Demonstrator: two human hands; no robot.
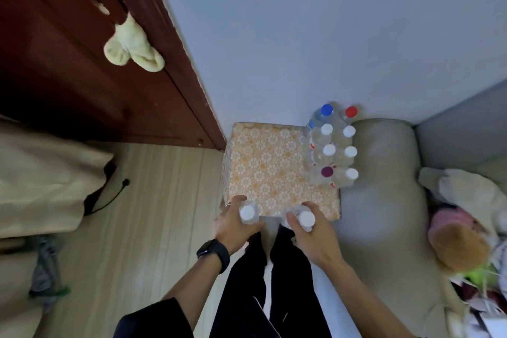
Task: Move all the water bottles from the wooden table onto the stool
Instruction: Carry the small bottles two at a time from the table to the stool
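The stool [269,167] is a square seat with an orange and white flower pattern, straight ahead of me against the wall. Several clear water bottles [333,149] stand upright in two rows along its right side, most with white caps, one blue, one red, one purple. My left hand [233,225] grips a white-capped bottle [247,212] at the stool's near left corner. My right hand [312,233] grips another white-capped bottle [305,219] at the near edge, right of centre. The wooden table is out of view.
A dark red wooden door or cabinet [82,63] with a pale cloth [131,44] hanging on it is at the left. A grey sofa arm [384,173] touches the stool's right side, with plush toys [461,228] on it. A black cable [109,195] lies on the floor.
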